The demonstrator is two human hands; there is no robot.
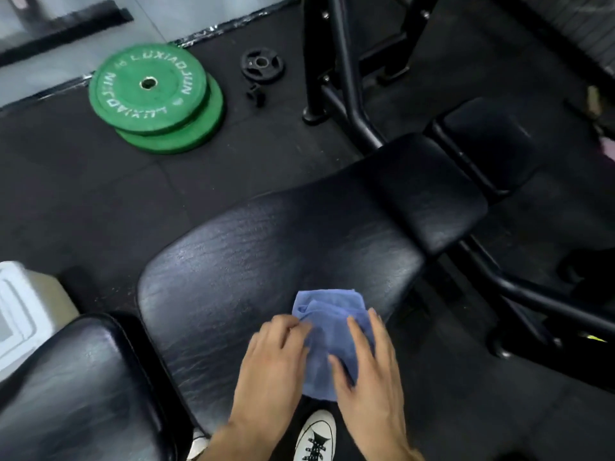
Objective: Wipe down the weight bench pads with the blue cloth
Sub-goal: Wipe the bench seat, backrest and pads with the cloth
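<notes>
A crumpled blue cloth (327, 327) lies on the near right part of the long black bench pad (233, 261). My left hand (273, 364) rests on the cloth's left edge, fingers bent onto the fabric. My right hand (369, 367) lies flat on the cloth's right side with fingers spread, pressing it onto the pad. A second black pad (76, 387) sits at the lower left, separated by a gap. A smaller black pad (432, 194) continues the bench to the upper right, and another black pad (489, 141) lies beyond it.
Two stacked green weight plates (156, 98) and a small black plate (263, 65) lie on the dark rubber floor. A black steel rack frame (346, 78) stands behind the bench. A white bin (20, 311) is at the left edge. My white shoe (316, 434) shows below.
</notes>
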